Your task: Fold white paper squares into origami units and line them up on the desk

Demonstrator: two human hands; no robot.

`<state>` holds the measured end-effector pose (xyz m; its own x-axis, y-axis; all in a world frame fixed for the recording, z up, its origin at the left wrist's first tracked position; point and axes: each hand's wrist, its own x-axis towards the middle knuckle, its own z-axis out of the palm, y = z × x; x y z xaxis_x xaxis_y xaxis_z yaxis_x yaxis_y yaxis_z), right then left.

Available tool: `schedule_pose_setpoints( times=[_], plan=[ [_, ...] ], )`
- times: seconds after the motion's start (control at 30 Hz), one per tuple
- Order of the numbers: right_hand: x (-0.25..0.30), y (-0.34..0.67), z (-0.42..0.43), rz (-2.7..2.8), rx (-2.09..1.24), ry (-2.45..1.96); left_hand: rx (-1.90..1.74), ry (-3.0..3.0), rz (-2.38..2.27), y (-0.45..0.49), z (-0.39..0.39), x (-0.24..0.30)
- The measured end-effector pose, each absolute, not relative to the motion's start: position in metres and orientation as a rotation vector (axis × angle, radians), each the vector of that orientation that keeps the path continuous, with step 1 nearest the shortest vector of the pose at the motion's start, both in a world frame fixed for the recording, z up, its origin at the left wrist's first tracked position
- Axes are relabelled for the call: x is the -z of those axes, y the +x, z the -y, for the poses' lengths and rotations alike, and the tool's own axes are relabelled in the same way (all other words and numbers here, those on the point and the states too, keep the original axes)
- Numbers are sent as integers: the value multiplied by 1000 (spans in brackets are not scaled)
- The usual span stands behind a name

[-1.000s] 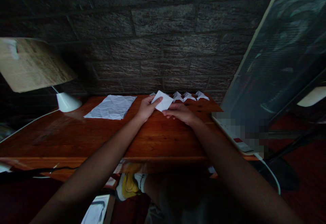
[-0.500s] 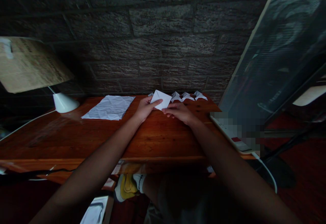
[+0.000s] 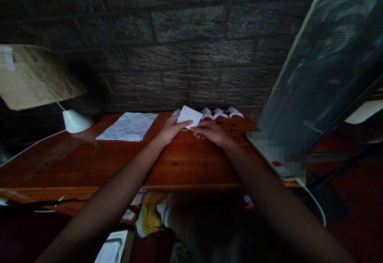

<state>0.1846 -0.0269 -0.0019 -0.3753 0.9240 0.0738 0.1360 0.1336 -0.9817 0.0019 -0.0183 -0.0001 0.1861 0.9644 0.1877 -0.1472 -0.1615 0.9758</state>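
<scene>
A small folded square of white paper [image 3: 189, 114] is held above the wooden table, turned so one corner points up. My left hand [image 3: 172, 128] grips its left and lower side, thumb laid across the front. The fingers of my right hand [image 3: 210, 131] pinch the lower right corner. Crease lines run over the paper's face. Just behind it, several folded paper pieces [image 3: 220, 113] with pointed tips stand in a row along the wall, one of them partly hidden by my left hand.
Creased white sheets [image 3: 128, 126] lie to the left on the table [image 3: 191, 167]. A lamp [image 3: 74, 120] with a brown shade stands at the far left. At the right edge is a blurred-out device [image 3: 278, 163] with a white cable. A stone-block wall [image 3: 191, 52] closes off the back.
My left thumb has slid a little down and right across the folded paper. My right hand stays at the same corner. The rest looks unchanged.
</scene>
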Motion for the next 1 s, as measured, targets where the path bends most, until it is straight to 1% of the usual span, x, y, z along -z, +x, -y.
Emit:
schedule_pose_setpoints(
  times=[0.43, 0.6, 1.0],
  plan=[
    [2, 183, 28, 1711, -1308, -1016, -1329, 1207, -840, 2, 12, 3],
    [1, 182, 29, 1760, -1317, -1051, -1434, 1147, -810, 2, 8, 4],
    [0, 183, 30, 1801, -1376, -912, -1508, 1013, -792, 4, 9, 0]
  ],
)
